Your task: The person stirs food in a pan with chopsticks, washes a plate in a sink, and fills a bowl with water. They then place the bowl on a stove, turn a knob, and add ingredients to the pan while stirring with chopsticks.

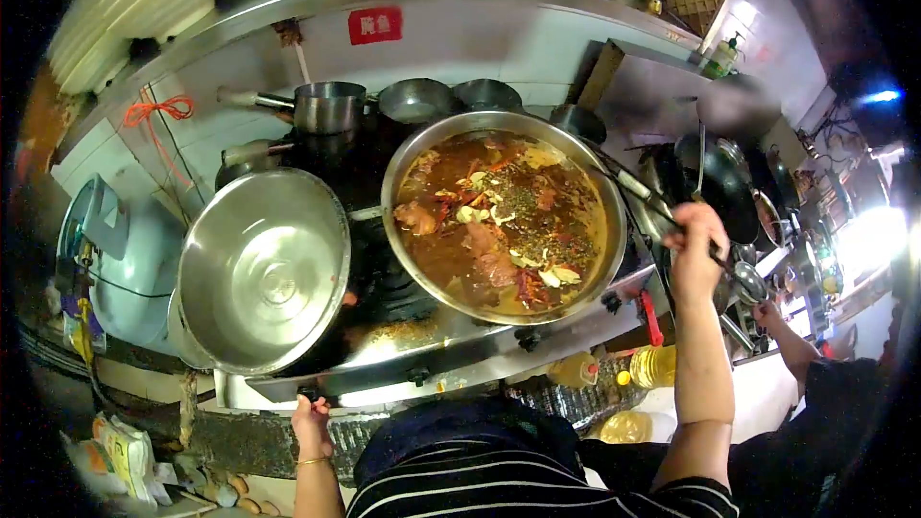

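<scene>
My left hand [312, 424] is at the stove's front edge, its fingers closed at a dark stove knob [307, 391]. In my right hand [701, 238] is a long dark-handled utensil [641, 190]; its upper end reaches the right rim of a large steel pot, and I cannot make out its working end. The pot [392, 247] stands on the stove, full of brown broth with meat chunks [491, 254], dried chilies, pale slices and dark spices. Left of it, a big steel basin [197, 273] sits tilted towards me with nothing in it.
Behind the pot stand a saucepan [329, 107] and small pans [417, 99]. A blue tub [134, 278] is at far left. Oil bottles [652, 366] sit below the stove. At right, another person's arm [794, 345] reaches in near a ladle [748, 281] and a dark wok [715, 177].
</scene>
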`<state>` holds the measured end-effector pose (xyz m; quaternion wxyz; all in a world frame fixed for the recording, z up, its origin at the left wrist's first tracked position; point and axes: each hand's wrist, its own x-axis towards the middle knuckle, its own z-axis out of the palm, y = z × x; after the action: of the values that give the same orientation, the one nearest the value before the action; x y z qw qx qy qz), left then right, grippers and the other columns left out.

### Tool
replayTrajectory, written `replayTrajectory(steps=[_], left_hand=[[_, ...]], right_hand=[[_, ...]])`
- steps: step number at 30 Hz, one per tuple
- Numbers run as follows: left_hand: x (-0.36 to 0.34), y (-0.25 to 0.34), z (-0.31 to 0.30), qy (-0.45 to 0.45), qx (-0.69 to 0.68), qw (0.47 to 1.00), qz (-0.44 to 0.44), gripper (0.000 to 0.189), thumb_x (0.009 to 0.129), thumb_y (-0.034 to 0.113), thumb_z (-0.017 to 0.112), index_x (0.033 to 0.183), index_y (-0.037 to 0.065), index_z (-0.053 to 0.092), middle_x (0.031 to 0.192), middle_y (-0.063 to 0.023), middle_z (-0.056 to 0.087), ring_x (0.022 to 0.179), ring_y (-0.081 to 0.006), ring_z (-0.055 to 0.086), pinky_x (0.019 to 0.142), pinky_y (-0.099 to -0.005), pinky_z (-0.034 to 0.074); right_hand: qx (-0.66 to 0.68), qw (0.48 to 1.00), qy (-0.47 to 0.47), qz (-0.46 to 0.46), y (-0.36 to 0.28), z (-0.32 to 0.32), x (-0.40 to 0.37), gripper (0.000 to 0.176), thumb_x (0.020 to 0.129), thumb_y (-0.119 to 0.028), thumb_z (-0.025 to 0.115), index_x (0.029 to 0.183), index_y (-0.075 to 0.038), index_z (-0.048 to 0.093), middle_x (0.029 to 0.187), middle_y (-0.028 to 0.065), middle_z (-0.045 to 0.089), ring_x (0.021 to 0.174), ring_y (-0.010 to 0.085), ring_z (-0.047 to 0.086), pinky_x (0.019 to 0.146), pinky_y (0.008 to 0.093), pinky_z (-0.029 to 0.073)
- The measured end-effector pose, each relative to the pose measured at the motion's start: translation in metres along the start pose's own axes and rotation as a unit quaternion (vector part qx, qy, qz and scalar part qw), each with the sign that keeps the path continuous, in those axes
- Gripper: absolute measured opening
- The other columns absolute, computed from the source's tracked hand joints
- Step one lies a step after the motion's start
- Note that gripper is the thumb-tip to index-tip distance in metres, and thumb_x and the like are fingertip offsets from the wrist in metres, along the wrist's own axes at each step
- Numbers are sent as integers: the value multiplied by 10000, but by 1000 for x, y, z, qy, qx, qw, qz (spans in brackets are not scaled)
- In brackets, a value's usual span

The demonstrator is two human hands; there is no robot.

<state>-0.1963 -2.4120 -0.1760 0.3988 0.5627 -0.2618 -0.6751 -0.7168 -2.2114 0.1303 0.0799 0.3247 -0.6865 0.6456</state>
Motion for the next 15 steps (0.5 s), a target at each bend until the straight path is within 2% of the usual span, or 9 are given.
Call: replayTrajectory(steps=[2,4,5,6,8,10,12,15], left_hand=[[-3,4,-1,2,2,1000,-16,473,923,459,510,862,-2,597,642,-19,543,588,-124,482,566,-252,378],[1,2,-6,-14,7,1000,-20,488,919,463,514,924,-16,608,646,-14,555,573,-107,487,541,-235,381],[1,3,-4,-21,0,1000,-18,488,917,464,519,933,-15,609,645,-14,557,571,-106,490,540,-233,384],[1,5,-4,-26,-7,1000,-15,488,914,465,523,942,-15,610,644,-14,560,570,-104,493,538,-231,387],[-1,11,-8,-64,32,997,-29,480,922,455,514,923,-16,606,689,-26,575,577,-96,497,533,-235,398],[-2,11,-2,-33,17,999,-27,487,937,445,487,923,-27,603,709,-37,575,583,-92,494,532,-229,397],[-2,15,-5,-49,42,997,-30,482,942,436,482,923,-30,602,715,-45,582,585,-94,495,533,-229,395],[-3,17,-6,-68,53,996,-33,469,947,420,481,930,-33,600,726,-52,591,592,-96,497,542,-231,395]], right_hand=[[-47,995,-87,19,-19,35,-7,165,887,-113,518,926,-40,660,857,41,596,660,105,548,627,243,455],[-97,973,-186,-97,-14,54,-8,187,882,-99,527,999,-47,664,866,52,602,706,115,584,678,247,466],[-99,972,-206,-59,-18,65,-12,187,877,-89,526,992,-41,666,874,60,603,752,139,600,719,255,468],[-123,963,-215,-104,-10,73,-10,186,859,-90,562,1000,-40,673,872,72,615,807,167,608,760,267,466],[-137,966,-217,-43,-9,88,-15,191,844,-110,598,1001,-40,679,895,89,637,846,190,611,783,283,467],[-126,966,-226,-30,-1,96,-23,196,824,-143,633,986,-46,685,908,123,671,868,205,633,783,303,479],[-214,943,-242,-79,0,99,-31,185,822,-145,633,968,-44,685,895,141,672,863,236,645,775,312,491],[-227,933,-258,-106,6,91,-34,169,819,-122,617,946,-33,684,918,167,670,865,269,656,786,317,501]])
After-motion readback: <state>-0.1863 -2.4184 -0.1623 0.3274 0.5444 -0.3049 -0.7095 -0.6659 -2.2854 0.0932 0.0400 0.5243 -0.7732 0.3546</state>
